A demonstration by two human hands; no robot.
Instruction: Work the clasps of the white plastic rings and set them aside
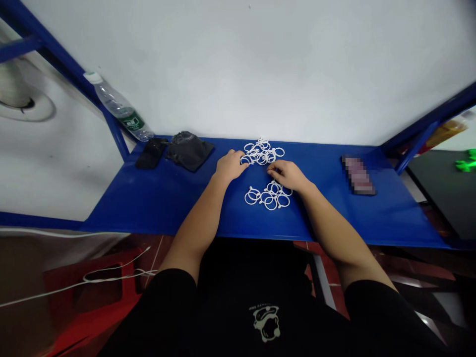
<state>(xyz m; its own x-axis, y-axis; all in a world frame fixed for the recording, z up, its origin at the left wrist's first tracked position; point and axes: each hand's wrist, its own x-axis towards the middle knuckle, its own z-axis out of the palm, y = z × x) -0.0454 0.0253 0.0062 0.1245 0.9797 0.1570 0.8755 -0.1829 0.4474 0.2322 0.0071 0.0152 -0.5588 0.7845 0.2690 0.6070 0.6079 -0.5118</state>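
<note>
Two groups of thin white rings, each with a small knob like a curtain ring, lie on the blue tabletop. The far pile is near the wall, and the near group is spread closer to my body. At the left edge of the far pile, my left hand has its fingers bent against a white ring. My right hand hovers between the two groups with thumb and fingers pinched together. Whatever is in that pinch is too small to make out.
On the left are a dark pouch, a black flat object and a leaning plastic bottle. A blurred-out phone-shaped object lies to the right. Blue frame bars rise at both ends. Below stands a red stool.
</note>
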